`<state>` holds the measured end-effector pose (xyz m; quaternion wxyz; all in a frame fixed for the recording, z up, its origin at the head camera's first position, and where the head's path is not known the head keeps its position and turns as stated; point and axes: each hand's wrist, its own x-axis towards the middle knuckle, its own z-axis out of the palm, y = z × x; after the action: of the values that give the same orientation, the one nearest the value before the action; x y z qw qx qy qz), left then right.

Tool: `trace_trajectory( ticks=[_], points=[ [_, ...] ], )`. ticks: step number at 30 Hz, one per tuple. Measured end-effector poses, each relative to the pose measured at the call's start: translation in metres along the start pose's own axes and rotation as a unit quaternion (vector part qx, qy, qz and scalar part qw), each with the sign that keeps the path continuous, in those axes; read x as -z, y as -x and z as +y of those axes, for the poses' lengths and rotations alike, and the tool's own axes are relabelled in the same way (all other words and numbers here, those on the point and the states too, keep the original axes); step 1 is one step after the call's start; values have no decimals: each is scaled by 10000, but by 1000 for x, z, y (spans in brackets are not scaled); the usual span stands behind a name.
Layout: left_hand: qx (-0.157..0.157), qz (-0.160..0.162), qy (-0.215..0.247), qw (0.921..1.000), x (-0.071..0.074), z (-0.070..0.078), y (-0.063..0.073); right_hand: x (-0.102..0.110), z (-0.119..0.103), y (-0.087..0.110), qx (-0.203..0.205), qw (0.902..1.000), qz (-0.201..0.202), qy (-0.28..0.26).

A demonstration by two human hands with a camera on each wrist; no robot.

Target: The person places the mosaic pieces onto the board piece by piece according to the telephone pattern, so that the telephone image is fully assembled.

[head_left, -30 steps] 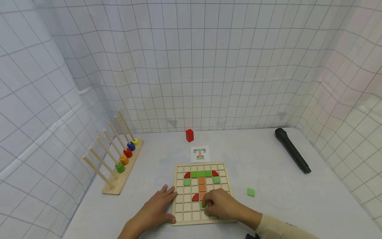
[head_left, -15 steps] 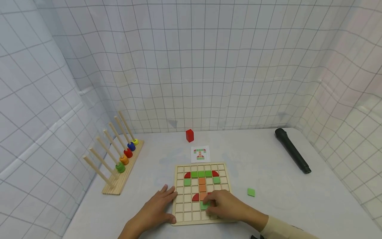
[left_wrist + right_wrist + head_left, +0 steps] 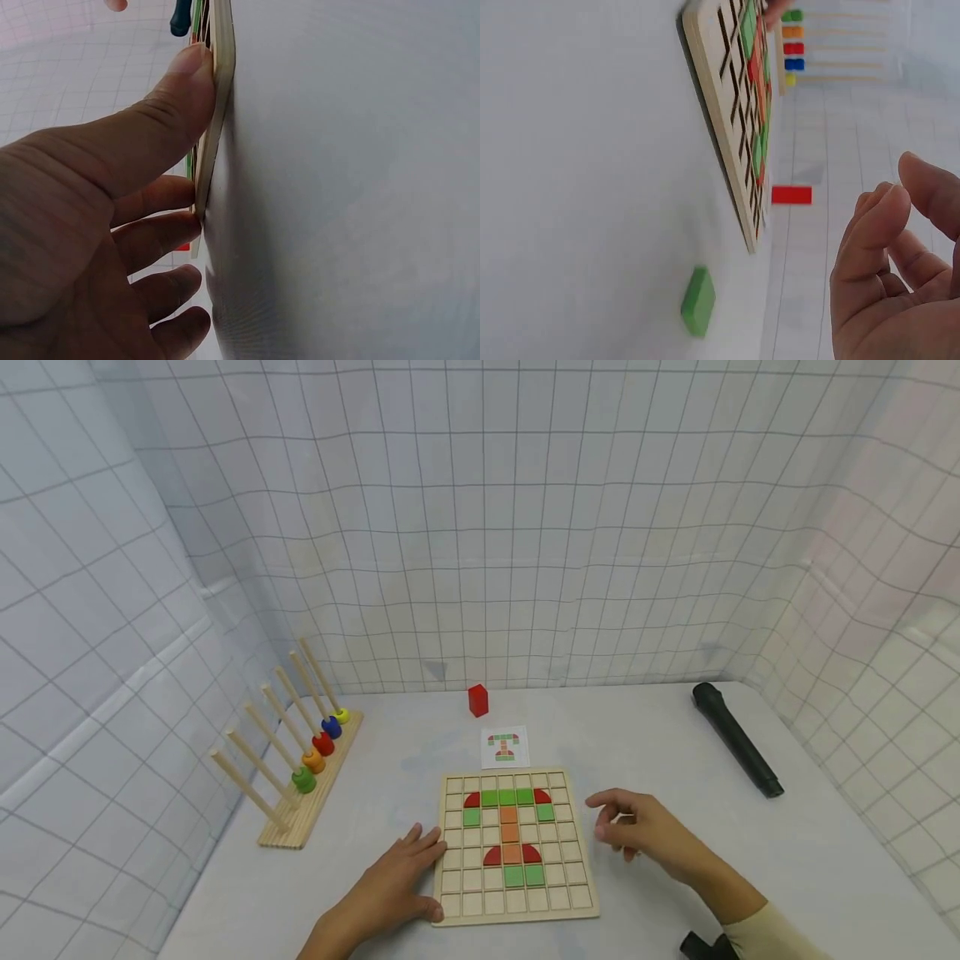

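Note:
The wooden grid board lies flat, with green squares, orange squares and red quarter-round tiles in its cells. My left hand rests beside it, thumb and fingertips against the left edge. In the left wrist view the thumb lies along the board's rim. My right hand hovers right of the board with loosely bent fingers and nothing between them. Below it, a loose green square tile lies on the table in the right wrist view; the hand hides it in the head view.
A pattern card lies behind the board, and a red block stands beyond it. At left is a peg rack with coloured rings. A black microphone-shaped object lies at right. White gridded cloth surrounds the table.
My right hand has let go of a green tile in the lower row and moved right, off the board. Two green squares now show side by side there. My left hand has stayed put.

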<state>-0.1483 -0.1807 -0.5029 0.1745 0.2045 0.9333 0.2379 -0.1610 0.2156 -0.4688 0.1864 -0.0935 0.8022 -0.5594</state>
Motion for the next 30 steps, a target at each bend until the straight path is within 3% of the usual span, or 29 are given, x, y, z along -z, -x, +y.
trace_trajectory(
  ticks=[5,10,19,24,30],
  points=[
    [146,-57,-34,9999,-2,-1,-2,37,14,10,-305,9977,579,160],
    [185,-108,-32,9998,-3,-1,-3,50,31,14,-758,9950,617,181],
    [158,-136,3,9998,-2,0,-2,42,45,11,-1008,9922,690,267],
    [84,-77,-30,9999,0,0,-1,31,46,11,-990,9888,807,778],
    [48,-57,-36,10000,1,0,-2,19,42,9,-1061,9760,1185,1488]
  ],
)
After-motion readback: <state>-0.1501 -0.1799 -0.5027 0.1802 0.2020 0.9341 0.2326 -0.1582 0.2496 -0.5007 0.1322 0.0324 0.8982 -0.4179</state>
